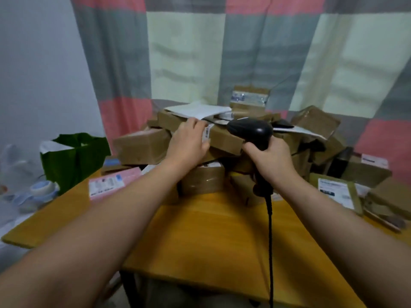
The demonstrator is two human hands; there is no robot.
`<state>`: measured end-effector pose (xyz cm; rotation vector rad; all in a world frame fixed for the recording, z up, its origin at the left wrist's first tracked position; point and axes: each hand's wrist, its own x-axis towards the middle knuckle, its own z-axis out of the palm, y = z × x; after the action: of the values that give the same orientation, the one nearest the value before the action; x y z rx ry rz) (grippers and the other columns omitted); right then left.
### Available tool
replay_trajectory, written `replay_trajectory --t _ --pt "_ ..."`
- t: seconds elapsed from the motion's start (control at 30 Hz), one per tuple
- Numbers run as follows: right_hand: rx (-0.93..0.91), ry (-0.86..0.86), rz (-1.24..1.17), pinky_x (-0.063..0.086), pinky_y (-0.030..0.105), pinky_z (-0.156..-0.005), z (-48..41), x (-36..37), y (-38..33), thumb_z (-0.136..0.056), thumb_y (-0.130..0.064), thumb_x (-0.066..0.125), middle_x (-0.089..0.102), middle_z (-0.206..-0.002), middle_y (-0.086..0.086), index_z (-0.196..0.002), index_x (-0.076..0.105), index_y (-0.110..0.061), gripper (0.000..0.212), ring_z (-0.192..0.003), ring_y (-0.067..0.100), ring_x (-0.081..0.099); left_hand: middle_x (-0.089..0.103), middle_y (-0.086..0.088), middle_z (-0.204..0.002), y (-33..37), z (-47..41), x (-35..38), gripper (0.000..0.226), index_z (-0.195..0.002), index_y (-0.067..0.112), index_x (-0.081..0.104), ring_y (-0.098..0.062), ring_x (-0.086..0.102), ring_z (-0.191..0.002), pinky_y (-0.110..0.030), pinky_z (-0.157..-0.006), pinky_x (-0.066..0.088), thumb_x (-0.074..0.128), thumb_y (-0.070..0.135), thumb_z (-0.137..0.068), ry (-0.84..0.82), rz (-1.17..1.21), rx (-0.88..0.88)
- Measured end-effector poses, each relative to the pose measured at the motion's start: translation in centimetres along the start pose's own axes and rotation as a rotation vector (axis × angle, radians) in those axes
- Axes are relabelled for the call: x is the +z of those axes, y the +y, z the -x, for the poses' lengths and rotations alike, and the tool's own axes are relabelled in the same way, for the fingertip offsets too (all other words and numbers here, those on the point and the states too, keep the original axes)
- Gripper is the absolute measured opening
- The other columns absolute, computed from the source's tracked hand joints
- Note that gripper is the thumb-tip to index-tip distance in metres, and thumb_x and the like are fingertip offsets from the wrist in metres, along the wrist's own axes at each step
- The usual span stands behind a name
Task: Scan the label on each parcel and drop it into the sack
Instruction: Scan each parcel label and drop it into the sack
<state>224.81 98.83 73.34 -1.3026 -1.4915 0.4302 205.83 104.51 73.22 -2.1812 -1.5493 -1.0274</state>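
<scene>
Parcel (224, 138): flat brown cardboard box with a white barcode label (207, 132), topping a heap of taped cardboard parcels (142, 147) at the far side of the smooth orange wooden desk (211, 236). Sack (73, 161): green, open-mouthed, left of the desk, something white at its rim. Hands: left hand (189, 142) laid on the parcel, fingers nearly straight; right hand (272, 158) curled round a glossy black scanner (251, 130), coiled cable (270, 241) hanging.

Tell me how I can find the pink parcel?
Start at the yellow wooden table and look along its left side, near the green bag. The pink parcel lies flat there, with a white label on top. It is the only pink one; the heaped boxes beside it are brown cardboard.
</scene>
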Motion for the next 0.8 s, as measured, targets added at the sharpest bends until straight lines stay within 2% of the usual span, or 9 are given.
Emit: replay_trajectory --t 0.07,0.13,0.2,0.3,0.4,0.47,0.6,0.7,0.8 --pt "-0.024 -0.016 -0.027 0.048 0.026 -0.069 -2.0 0.6 -0.2 -0.084 -0.027 0.067 0.065 -0.08 -0.009 -0.085 0.064 -0.026 0.004 -0.08 0.007 0.061 0.045 -0.012 -0.133 -0.7 -3.6 0.8 0.048 -0.133 0.012 0.046 -0.029 0.045 -0.117 -0.039 -0.095 0.042 0.059 0.031 -0.091 0.024 -0.155 0.009" --pt "-0.01 -0.054 -0.067 0.042 0.018 -0.064 -3.5 1.9 0.0 -0.086 -0.026 0.067 0.063 -0.081 -0.012 -0.09 0.063 -0.024 0.006 -0.079 0.0 0.058 0.045 -0.013 -0.133 -1.7 -6.4 1.8 0.053 -0.134 0.012 0.043 -0.03 0.044 -0.117 -0.039 -0.095 0.04 0.06 0.038 -0.09 -0.04 -0.333 -0.014" --pt "0.02 -0.083 -0.088 0.043 0.02 -0.066 -4.3 3.3 0.9 -0.086 -0.027 0.067 0.065 -0.082 -0.007 -0.09 0.063 -0.022 0.007 -0.081 0.006 0.061 0.05 -0.011 -0.129 -2.6 -8.1 2.4 0.045 -0.129 0.013 0.048 -0.03 0.045 -0.116 -0.04 -0.093 0.039 0.057 0.036 -0.091 -0.093 -0.46 -0.025" --pt "0.056 -0.104 -0.084 0.048 0.03 -0.08 -5.1 4.7 2.0 -0.085 -0.027 0.068 0.068 -0.094 0.001 -0.101 0.065 -0.017 0.02 -0.094 0.017 0.063 0.059 -0.009 -0.117 -3.7 -9.5 2.2 0.026 -0.118 0.017 0.061 -0.029 0.049 -0.11 -0.037 -0.084 0.037 0.047 0.019 -0.096 -0.078 -0.533 0.056" --pt "0.073 -0.114 -0.096 0.049 0.032 -0.085 -5.6 4.9 2.3 -0.085 -0.027 0.068 0.067 -0.096 0.0 -0.105 0.065 -0.016 0.023 -0.097 0.017 0.062 0.062 -0.013 -0.102 -4.6 -10.3 0.3 0.021 -0.107 0.01 0.065 -0.031 0.052 -0.097 -0.035 -0.069 0.033 0.048 0.01 -0.094 0.055 -0.3 0.06" --pt "0.074 -0.12 -0.106 0.046 0.029 -0.082 -5.6 4.9 2.1 -0.086 -0.027 0.068 0.065 -0.093 -0.004 -0.104 0.064 -0.018 0.02 -0.097 0.015 0.061 0.06 -0.017 -0.1 -5.1 -10.8 -1.6 0.017 -0.103 0.005 0.064 -0.034 0.052 -0.095 -0.037 -0.07 0.035 0.052 0.008 -0.092 0.178 -0.091 0.032" --pt "0.028 -0.092 -0.172 0.041 0.021 -0.069 -4.5 4.2 1.0 -0.087 -0.027 0.068 0.064 -0.091 -0.005 -0.096 0.062 -0.023 0.012 -0.092 0.01 0.06 0.061 -0.014 -0.092 -5.3 -9.5 -5.5 0.016 -0.096 0.005 0.065 -0.029 0.055 -0.087 -0.029 -0.067 0.032 0.053 0.016 -0.095 0.382 0.218 -0.045" --pt "0.024 -0.077 -0.31 0.042 0.021 -0.07 -2.8 3.4 -0.2 -0.088 -0.025 0.067 0.064 -0.092 -0.006 -0.1 0.062 -0.023 0.014 -0.091 0.008 0.06 0.064 -0.003 -0.082 -5.1 -6.6 -7.3 0.016 -0.094 0.007 0.064 -0.019 0.059 -0.077 -0.03 -0.066 0.045 0.059 0.022 -0.092 0.435 0.436 -0.12" --pt "0.082 -0.071 -0.486 0.045 0.024 -0.075 -0.6 2.7 -1.0 -0.088 -0.026 0.067 0.068 -0.097 -0.003 -0.113 0.064 -0.015 0.028 -0.094 0.012 0.064 0.064 0.008 -0.083 -4.5 -2.4 -8.0 0.01 -0.099 0.015 0.064 -0.006 0.061 -0.073 -0.018 -0.064 0.049 0.063 0.022 -0.091 0.389 0.563 -0.211"
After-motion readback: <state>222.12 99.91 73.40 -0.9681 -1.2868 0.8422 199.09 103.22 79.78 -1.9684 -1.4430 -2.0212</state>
